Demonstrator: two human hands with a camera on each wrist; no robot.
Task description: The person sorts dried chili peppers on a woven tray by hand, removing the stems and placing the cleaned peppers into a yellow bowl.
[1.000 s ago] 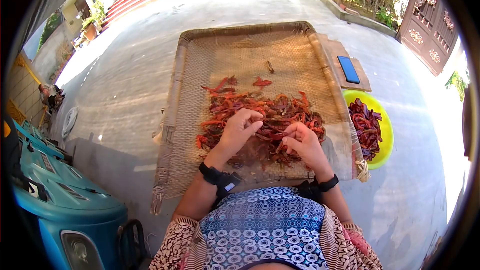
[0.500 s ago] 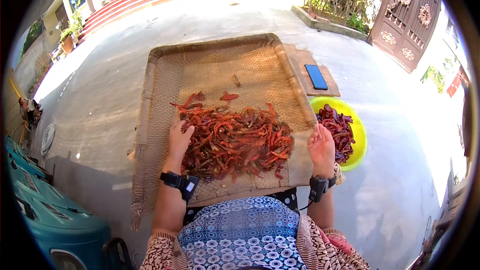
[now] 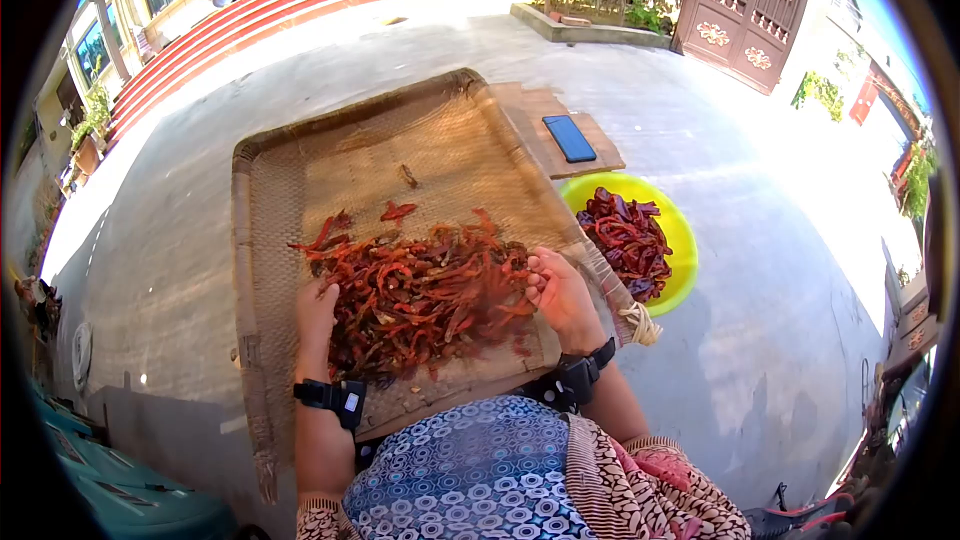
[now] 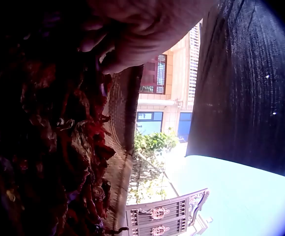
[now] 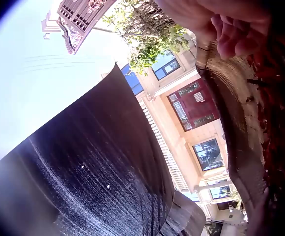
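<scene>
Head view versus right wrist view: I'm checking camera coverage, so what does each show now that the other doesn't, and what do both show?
Only the head view shows the blue phone on a flat board, and the yellow basin holding dark red chilies.

Only the right wrist view shows the large dark sheet overhead.

Both show the right hand, the woven tray with its pile of red chilies, and the ornate gate.

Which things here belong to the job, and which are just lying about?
In the job:
- left hand, right hand
- red pepper pile
- woven tray
- probably yellow basin of darker peppers

Lying about:
- blue phone
- flat board under it
</scene>
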